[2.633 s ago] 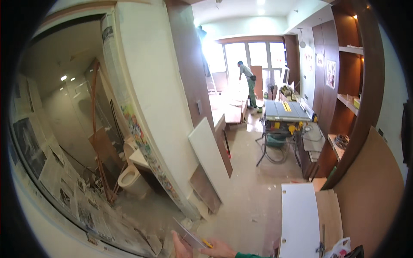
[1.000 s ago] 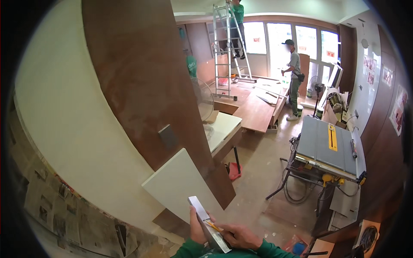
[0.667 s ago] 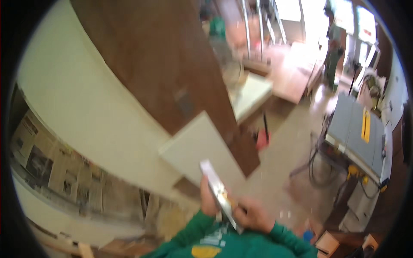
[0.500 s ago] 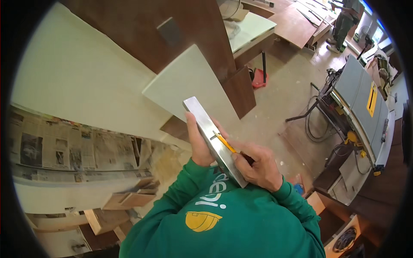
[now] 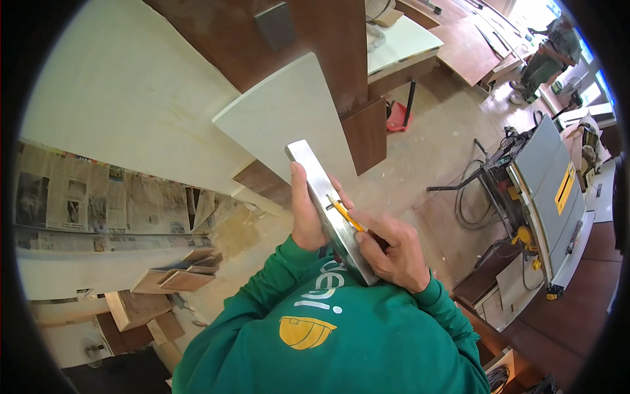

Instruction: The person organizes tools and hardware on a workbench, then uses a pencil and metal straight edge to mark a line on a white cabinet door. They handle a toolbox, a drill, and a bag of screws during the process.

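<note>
I look down at my chest in a green sweatshirt. My left hand (image 5: 307, 213) grips a long flat silvery metal bar (image 5: 314, 176) from its left side and holds it slanted in front of me. My right hand (image 5: 392, 253) holds a yellow pencil (image 5: 344, 215), its tip resting on the face of the bar. The bar's lower end is hidden behind my right hand.
A pale board (image 5: 289, 121) leans on a dark brown panel (image 5: 331, 52). A table saw (image 5: 545, 190) stands at right with cables on the floor. Newspaper-covered glass (image 5: 105, 203) and wood offcuts (image 5: 157, 289) lie at left. Another person (image 5: 548, 62) stands far back right.
My view has swung down from the room to my own chest. The bar and pencil, first low in view, are now held close and central, pencil tip on the bar.
</note>
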Available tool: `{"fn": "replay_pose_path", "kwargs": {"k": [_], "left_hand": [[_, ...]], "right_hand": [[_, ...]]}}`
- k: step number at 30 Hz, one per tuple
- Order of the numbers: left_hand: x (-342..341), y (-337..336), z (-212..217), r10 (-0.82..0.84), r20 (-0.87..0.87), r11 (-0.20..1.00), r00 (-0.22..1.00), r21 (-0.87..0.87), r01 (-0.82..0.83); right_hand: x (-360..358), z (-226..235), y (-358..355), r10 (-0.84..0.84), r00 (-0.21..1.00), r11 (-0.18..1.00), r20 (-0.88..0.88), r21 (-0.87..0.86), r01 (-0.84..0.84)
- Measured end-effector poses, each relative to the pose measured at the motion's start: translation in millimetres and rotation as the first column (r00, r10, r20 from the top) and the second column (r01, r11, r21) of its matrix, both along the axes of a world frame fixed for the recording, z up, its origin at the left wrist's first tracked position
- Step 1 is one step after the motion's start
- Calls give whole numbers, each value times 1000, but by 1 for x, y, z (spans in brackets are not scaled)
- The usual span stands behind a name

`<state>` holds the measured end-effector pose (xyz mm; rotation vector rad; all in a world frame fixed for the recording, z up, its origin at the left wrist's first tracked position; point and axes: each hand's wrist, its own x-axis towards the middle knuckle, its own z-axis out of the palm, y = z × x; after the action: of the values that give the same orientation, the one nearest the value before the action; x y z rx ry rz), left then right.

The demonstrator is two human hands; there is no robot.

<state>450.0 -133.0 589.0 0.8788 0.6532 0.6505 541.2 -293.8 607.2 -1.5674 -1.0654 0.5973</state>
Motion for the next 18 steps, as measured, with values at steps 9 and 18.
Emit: {"fn": "replay_pose_path", "kwargs": {"k": [9, 18], "left_hand": [[9, 14, 0, 47, -26, 996, 999, -79, -49], [10, 23, 5, 21, -38, 999, 999, -48, -23]], "right_hand": [[7, 1, -7, 23, 996, 996, -86, -81, -30], [9, 3, -6, 25, 998, 997, -51, -65, -28]]}}
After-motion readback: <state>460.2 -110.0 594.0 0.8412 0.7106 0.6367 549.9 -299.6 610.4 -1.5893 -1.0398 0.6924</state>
